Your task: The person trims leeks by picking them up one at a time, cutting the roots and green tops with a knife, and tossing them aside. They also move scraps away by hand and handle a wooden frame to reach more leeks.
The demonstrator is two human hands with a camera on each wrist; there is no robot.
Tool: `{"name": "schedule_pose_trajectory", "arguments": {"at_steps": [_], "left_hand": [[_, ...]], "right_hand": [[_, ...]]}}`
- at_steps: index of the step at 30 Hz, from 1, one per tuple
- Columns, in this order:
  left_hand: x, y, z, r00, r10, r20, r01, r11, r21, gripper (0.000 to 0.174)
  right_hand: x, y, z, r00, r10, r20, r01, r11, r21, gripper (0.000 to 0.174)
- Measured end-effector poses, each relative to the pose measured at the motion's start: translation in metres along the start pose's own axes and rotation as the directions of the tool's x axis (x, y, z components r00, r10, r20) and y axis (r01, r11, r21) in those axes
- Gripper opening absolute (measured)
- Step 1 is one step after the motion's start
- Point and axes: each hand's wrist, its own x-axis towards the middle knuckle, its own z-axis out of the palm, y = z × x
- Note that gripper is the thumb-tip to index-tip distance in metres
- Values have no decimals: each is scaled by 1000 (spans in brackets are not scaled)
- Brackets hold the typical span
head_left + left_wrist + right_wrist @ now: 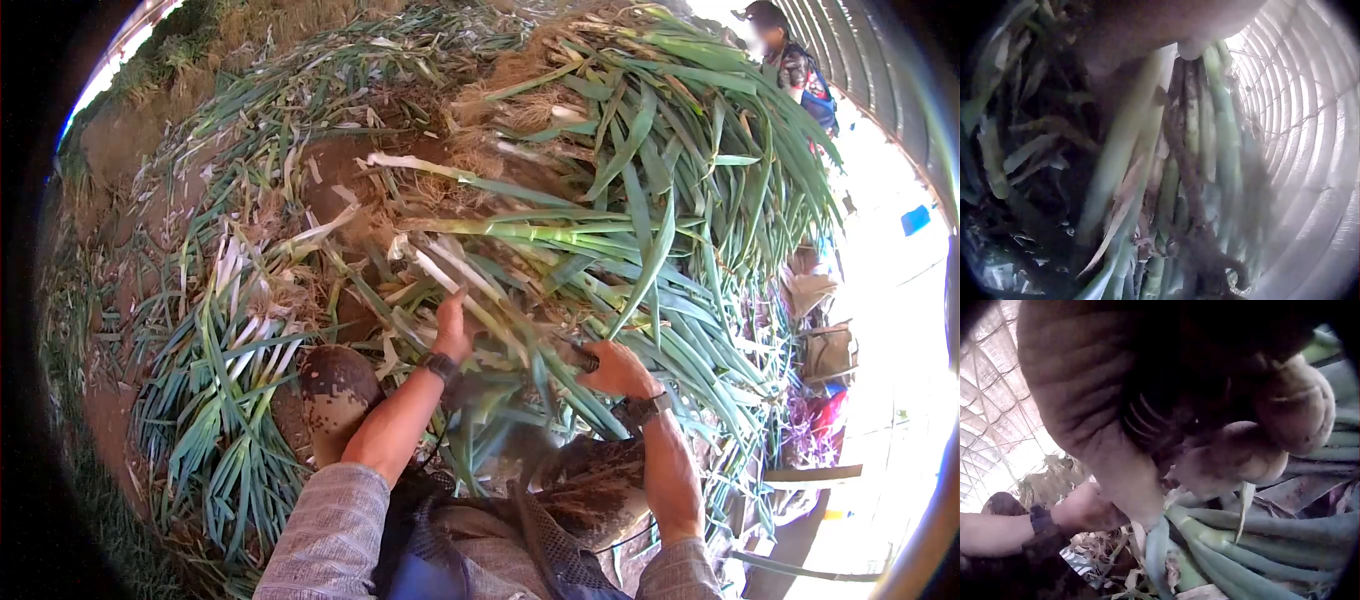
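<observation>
My left hand (pixel 452 332) grips a long green onion (pixel 488 322) by its pale stem, thumb along the upper side. In the left wrist view that pale stalk (pixel 1124 140) runs down from the fingers, with a dry brown leaf strip peeling beside it. To the right, my right hand (pixel 620 371) curls around a dark object (pixel 578 356). Ribs show on it inside the palm in the right wrist view, but I cannot tell its kind. Just below the curled fingers (pixel 1300 409) there, green leaves (pixel 1210 536) fan out from a stem.
A large heap of green onions (pixel 690 130) lies ahead and to the right, roots toward the middle. Another pile (pixel 235 400) lies at the left beside my knee (pixel 335 400). Leaf scraps cover the soil. Another person (pixel 795 70) is at the far right, near the ribbed tunnel wall (pixel 870 60).
</observation>
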Motion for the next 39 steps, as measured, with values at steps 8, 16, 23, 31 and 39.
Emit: {"name": "schedule_pose_trajectory", "arguments": {"at_steps": [8, 16, 23, 31, 39], "left_hand": [[26, 11, -8, 991, 111, -75, -117, 990, -79, 25], [36, 15, -14, 958, 222, -183, -204, 972, 112, 24], [60, 33, -25, 990, 130, -50, -122, 982, 145, 18], [52, 45, 1, 976, 162, -145, -122, 961, 247, 17], [41, 30, -6, 981, 149, -122, -116, 963, 243, 27]], "right_hand": [[1, 7, 12, 999, -31, -32, 32, 999, 20, 47], [16, 2, 19, 999, 50, -15, -50, 998, -40, 46], [20, 5, 28, 998, -70, -5, 70, 997, 28, 47], [20, -10, 13, 996, 49, -78, -43, 996, 81, 48], [15, -16, 2, 1000, 13, -12, -12, 999, 53, 47]]}}
